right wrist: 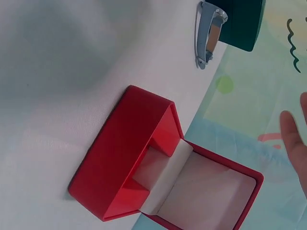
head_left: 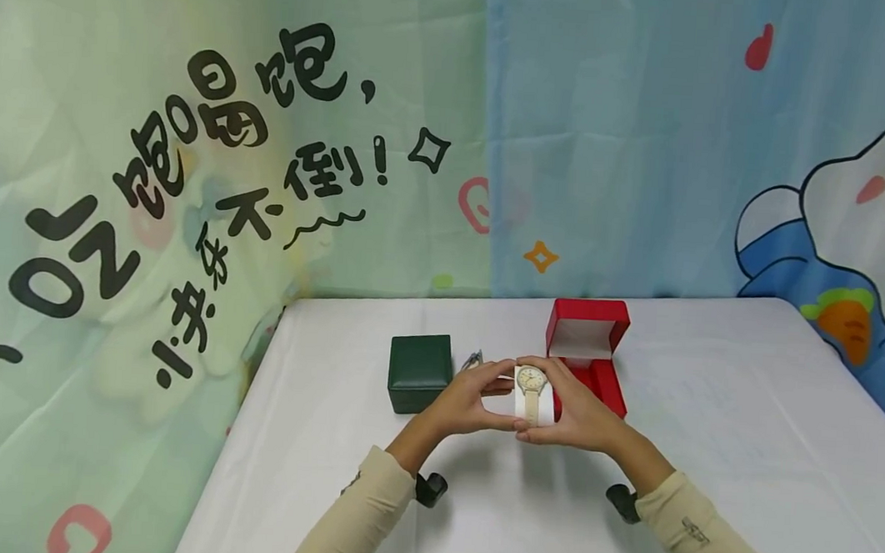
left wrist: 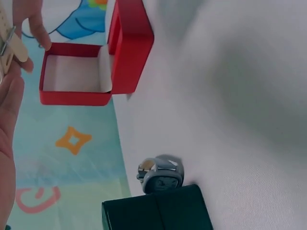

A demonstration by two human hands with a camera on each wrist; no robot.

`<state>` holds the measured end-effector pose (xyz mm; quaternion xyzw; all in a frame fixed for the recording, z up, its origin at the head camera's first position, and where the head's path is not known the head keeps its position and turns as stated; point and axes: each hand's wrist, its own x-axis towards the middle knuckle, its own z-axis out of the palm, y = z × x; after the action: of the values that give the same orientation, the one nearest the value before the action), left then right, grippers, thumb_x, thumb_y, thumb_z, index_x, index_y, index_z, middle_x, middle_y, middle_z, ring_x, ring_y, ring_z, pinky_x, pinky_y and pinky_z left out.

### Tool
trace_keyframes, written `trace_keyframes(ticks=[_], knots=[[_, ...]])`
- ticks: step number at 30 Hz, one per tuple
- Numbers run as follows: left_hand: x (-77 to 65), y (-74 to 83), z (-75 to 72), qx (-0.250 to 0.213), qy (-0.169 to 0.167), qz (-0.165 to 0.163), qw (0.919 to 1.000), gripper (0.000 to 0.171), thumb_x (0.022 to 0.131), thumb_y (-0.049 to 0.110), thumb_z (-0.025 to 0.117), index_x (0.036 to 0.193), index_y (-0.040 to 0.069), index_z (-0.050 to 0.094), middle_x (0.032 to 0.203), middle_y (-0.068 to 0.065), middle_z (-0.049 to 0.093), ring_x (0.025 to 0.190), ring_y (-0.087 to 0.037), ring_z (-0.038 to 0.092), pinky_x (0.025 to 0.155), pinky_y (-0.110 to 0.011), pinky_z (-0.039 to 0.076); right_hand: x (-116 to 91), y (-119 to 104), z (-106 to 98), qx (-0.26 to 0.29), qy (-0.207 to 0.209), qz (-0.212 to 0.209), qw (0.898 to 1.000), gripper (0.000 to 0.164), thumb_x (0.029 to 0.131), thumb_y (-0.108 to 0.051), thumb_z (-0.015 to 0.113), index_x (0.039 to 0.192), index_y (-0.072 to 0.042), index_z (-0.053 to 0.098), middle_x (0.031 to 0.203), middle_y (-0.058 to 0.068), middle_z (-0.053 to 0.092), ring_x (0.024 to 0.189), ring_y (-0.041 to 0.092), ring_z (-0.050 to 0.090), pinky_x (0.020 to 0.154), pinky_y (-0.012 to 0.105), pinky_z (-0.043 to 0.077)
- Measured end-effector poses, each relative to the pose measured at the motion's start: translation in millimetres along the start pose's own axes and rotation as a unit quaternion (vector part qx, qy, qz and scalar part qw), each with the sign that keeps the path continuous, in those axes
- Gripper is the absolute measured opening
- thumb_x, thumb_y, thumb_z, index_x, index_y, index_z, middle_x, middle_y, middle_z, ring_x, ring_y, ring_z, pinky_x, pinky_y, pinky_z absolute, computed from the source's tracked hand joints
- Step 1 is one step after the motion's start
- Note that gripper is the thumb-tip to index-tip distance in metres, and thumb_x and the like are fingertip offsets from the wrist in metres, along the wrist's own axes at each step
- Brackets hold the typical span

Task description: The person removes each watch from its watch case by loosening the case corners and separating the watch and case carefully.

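Both hands hold a wristwatch (head_left: 532, 381) with a round pale dial and a beige strap; a white piece shows behind the strap. My left hand (head_left: 475, 402) pinches it from the left, thumb at the lower end. From the right, my right hand (head_left: 576, 410) grips it with finger above and thumb below. The strap's buckle (left wrist: 6, 42) shows at the edge of the left wrist view, beside the left palm (left wrist: 7, 120). Behind the right hand stands an open red watch box (head_left: 588, 328) with a white-lined lid.
A closed dark green box (head_left: 419, 372) stands left of the hands. Against it lies another watch (left wrist: 163, 175) with a metal-looking band. A white cloth (head_left: 312, 470) covers the table, and printed curtains (head_left: 384, 248) hang behind and at the left.
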<state>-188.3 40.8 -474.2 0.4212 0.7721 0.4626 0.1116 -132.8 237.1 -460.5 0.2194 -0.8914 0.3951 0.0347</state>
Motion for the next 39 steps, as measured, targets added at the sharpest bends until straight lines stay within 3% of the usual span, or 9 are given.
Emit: trace_keyframes(ticks=[4,9,14,19,25,30,36,39], knots=[[0.1,-0.1,-2.1,0.029,-0.004,0.010,0.9995,0.074,0.073,0.018,0.076,0.136,0.004,0.039,0.128,-0.011,0.052,0.114,-0.017,0.056,0.092,-0.016,0.044,2,0,0,-0.003,-0.006,0.002,1.000,0.081,0.064,-0.033,0.080,0.128,-0.012,0.036,0.121,0.004,0.047,0.105,0.017,0.045,0.079,0.033,0.050],[2.5,-0.2,-4.7,0.044,0.007,0.045,0.9980,0.072,0.071,0.018,0.078,0.132,0.006,0.042,0.123,-0.011,0.053,0.112,-0.017,0.057,0.092,-0.017,0.044,7,-3,2,-0.015,-0.002,-0.009,1.000,0.080,0.062,-0.023,0.080,0.126,-0.011,0.035,0.118,0.005,0.046,0.102,0.016,0.045,0.071,0.022,0.051],[4.1,-0.3,-7.1,0.064,0.024,0.069,0.9953,0.071,0.070,0.020,0.079,0.129,0.007,0.044,0.114,-0.010,0.053,0.108,-0.016,0.059,0.091,-0.016,0.044,9,-8,3,-0.011,0.002,-0.020,1.000,0.083,0.057,-0.012,0.076,0.128,-0.009,0.032,0.118,0.006,0.043,0.104,0.016,0.040,0.070,0.022,0.051],[3.6,0.6,-9.0,0.066,0.033,0.073,0.9946,0.069,0.069,0.021,0.079,0.127,0.006,0.046,0.111,-0.010,0.054,0.106,-0.017,0.059,0.090,-0.018,0.045,10,-10,4,-0.006,0.000,-0.029,1.000,0.083,0.057,-0.008,0.071,0.129,-0.008,0.030,0.121,0.007,0.041,0.105,0.016,0.038,0.070,0.023,0.050],[0.5,0.6,-13.2,0.066,0.005,0.057,0.9962,0.070,0.069,0.018,0.079,0.128,0.001,0.046,0.110,-0.011,0.055,0.105,-0.018,0.060,0.090,-0.015,0.045,9,-10,-4,-0.010,-0.035,-0.014,0.999,0.082,0.063,-0.021,0.079,0.129,-0.010,0.032,0.123,0.006,0.042,0.108,0.017,0.041,0.076,0.027,0.051],[-1.2,3.7,-14.1,0.075,-0.014,0.058,0.9954,0.068,0.069,0.020,0.079,0.127,0.002,0.048,0.113,-0.009,0.056,0.105,-0.017,0.060,0.089,-0.013,0.044,8,-9,-9,-0.025,-0.053,-0.017,0.998,0.085,0.060,-0.033,0.083,0.124,-0.009,0.033,0.117,0.003,0.047,0.103,0.015,0.046,0.078,0.027,0.050],[-2.6,2.1,-8.1,0.038,-0.005,0.063,0.9973,0.066,0.068,0.016,0.079,0.124,0.003,0.048,0.116,-0.011,0.054,0.107,-0.019,0.059,0.084,-0.013,0.047,6,-8,-9,-0.048,-0.056,-0.014,0.997,0.086,0.058,-0.041,0.083,0.120,-0.010,0.033,0.106,0.001,0.050,0.094,0.012,0.049,0.073,0.023,0.051],[-2.3,1.2,-5.9,0.008,0.000,0.072,0.9974,0.069,0.066,0.012,0.080,0.126,0.002,0.046,0.116,-0.013,0.054,0.107,-0.025,0.060,0.081,-0.013,0.048,4,-8,-12,-0.056,-0.059,-0.014,0.997,0.088,0.058,-0.043,0.083,0.123,-0.011,0.032,0.111,0.002,0.051,0.097,0.013,0.049,0.075,0.027,0.051]])
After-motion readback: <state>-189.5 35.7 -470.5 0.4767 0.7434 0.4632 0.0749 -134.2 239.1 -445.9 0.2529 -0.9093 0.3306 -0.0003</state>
